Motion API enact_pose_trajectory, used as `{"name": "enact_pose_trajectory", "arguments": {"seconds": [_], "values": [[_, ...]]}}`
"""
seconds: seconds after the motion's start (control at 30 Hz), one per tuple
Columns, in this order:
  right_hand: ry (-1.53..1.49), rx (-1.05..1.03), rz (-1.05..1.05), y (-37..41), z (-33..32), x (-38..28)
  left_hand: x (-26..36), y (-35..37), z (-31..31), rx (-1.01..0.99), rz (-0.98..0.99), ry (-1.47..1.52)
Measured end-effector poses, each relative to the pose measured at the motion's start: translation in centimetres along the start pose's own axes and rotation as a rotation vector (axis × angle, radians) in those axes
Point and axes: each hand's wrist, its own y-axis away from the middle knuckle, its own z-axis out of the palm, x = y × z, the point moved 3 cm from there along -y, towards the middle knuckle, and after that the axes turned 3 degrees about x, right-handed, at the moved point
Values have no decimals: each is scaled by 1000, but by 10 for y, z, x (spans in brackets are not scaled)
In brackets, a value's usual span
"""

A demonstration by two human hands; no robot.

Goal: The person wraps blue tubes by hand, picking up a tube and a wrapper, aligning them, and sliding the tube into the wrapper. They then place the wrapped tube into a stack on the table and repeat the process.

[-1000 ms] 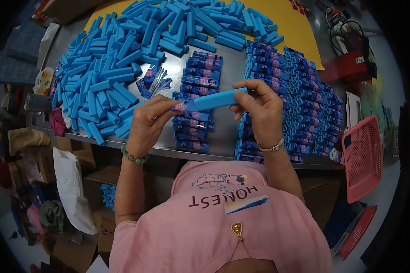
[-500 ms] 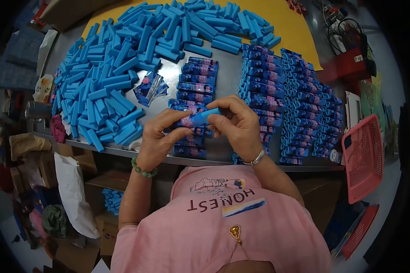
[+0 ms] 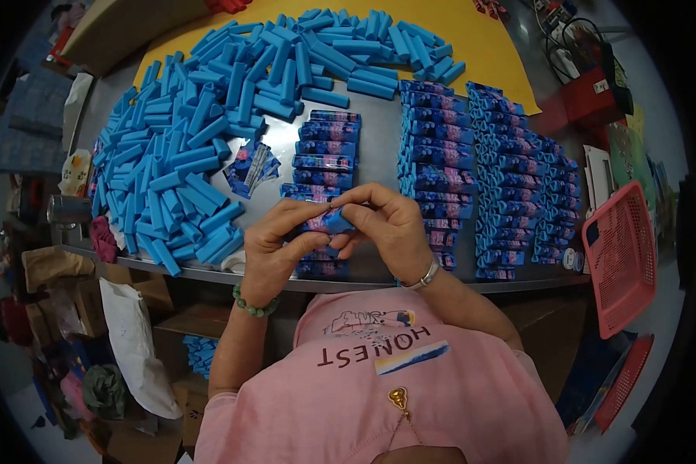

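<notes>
Between both hands, near the table's front edge, is a blue piece in a printed wrapper [image 3: 326, 222]. My left hand [image 3: 284, 232] pinches its left end, fingers on top and thumb below. My right hand [image 3: 385, 226] grips its right end with thumb and fingertips. Under and behind the hands runs a column of wrapped pieces [image 3: 326, 147]. To the left lies a small stack of flat printed wrappers [image 3: 250, 167], beside a large heap of bare blue pieces [image 3: 185, 147].
More columns of wrapped pieces [image 3: 439, 139] stand at the right. A pink basket [image 3: 620, 259] hangs by the table's right edge. A red box-like object [image 3: 595, 103] is at the back right, yellow sheet [image 3: 495, 69] at the back, metal cup [image 3: 68, 209] at the left.
My right hand has moved left, closer to my left hand. The bare blue end that stuck out of the wrapper is now mostly covered. The camera view has shifted slightly.
</notes>
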Motion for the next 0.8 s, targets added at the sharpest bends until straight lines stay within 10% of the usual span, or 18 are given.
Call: {"name": "enact_pose_trajectory", "arguments": {"seconds": [0.8], "values": [[100,235,-122,-1,-46,-21,-37,-110,-4,-73,295,-791]]}}
